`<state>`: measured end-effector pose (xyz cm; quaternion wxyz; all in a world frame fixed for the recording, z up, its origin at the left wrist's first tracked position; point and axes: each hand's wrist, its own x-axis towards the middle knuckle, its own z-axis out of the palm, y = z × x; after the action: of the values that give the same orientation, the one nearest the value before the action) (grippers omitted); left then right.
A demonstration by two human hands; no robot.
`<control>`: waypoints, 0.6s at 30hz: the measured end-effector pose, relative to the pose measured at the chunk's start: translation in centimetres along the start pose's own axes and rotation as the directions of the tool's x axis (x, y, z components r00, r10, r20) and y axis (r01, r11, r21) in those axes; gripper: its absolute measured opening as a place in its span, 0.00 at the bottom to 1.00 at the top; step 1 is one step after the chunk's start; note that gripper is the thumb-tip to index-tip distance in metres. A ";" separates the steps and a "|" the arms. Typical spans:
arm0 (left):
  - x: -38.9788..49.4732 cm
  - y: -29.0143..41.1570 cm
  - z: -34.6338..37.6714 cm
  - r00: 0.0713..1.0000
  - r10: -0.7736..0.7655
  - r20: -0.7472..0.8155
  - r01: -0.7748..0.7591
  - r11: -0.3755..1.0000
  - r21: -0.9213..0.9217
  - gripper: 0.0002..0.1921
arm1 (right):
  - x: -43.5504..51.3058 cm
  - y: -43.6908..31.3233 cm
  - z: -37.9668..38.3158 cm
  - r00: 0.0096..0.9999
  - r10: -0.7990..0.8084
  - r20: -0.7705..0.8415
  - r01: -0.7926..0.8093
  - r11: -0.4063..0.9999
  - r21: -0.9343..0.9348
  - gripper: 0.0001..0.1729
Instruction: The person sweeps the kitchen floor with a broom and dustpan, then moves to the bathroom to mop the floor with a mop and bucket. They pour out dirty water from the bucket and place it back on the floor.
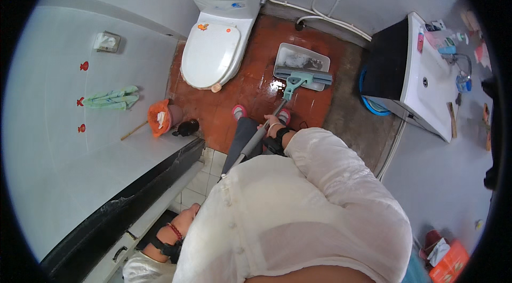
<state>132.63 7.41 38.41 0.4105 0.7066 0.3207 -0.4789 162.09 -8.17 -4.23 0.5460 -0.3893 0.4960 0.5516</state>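
Observation:
My right hand point(273, 125) is closed around the grey pole point(253, 141) of a sponge mop, with a black strap on the wrist. The pale green mop head point(298, 79) joins a long grey sponge bar point(320, 77). That bar lies across the near part of a shallow white plastic basin point(280, 53), which holds murky grey water. Low on the left, my left hand point(187, 219) is beside my white shirt, off the visible pole. Its fingers are partly hidden, so whether it holds anything does not show.
A white toilet point(212, 55) with its lid down stands ahead left. Wet red floor tiles point(212, 115) surround the basin. Left are an orange-lined bin point(159, 117) and a dark bottle point(187, 127). On the right is a sink cabinet point(386, 59), with a blue tub point(364, 101) beside it.

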 end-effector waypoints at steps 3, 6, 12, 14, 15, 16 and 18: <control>-0.6 -0.7 0.7 1.000 -0.021 -0.005 0.020 0.988 -0.154 0.17 | -0.5 0.9 -0.2 0.998 -0.061 -0.016 0.061 0.998 -0.035 0.22; -0.2 -2.3 1.3 0.999 -0.009 0.032 0.018 0.952 -0.307 0.15 | -2.1 0.7 -0.3 0.998 -0.044 -0.035 0.041 0.996 -0.079 0.20; 1.3 -6.5 3.0 0.997 0.066 -0.025 -0.071 0.935 -0.348 0.14 | -4.1 -1.0 -0.2 0.999 -0.012 0.036 0.020 0.977 -0.210 0.20; 1.7 -7.7 3.8 0.988 0.121 -0.100 -0.143 0.955 -0.261 0.14 | -4.8 -1.9 -0.3 0.994 -0.009 0.113 0.050 0.930 -0.365 0.17; 2.0 -8.2 4.2 0.979 0.148 -0.137 -0.176 0.961 -0.215 0.13 | -5.2 -2.2 -0.3 0.989 0.011 0.149 0.056 0.898 -0.435 0.16; 2.3 -8.8 4.5 0.983 0.127 -0.131 -0.146 0.978 -0.147 0.12 | -5.6 -2.3 -0.2 0.990 -0.004 0.139 0.063 0.902 -0.426 0.15; 2.8 -10.0 5.0 0.989 0.081 -0.124 -0.083 0.997 -0.009 0.09 | -6.4 -2.1 0.0 0.995 -0.018 0.098 0.056 0.913 -0.403 0.13</control>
<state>123.02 7.74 31.99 0.4142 0.7445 0.3197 -0.4147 164.77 -9.69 1.75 0.4862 -0.4774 0.3376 0.6495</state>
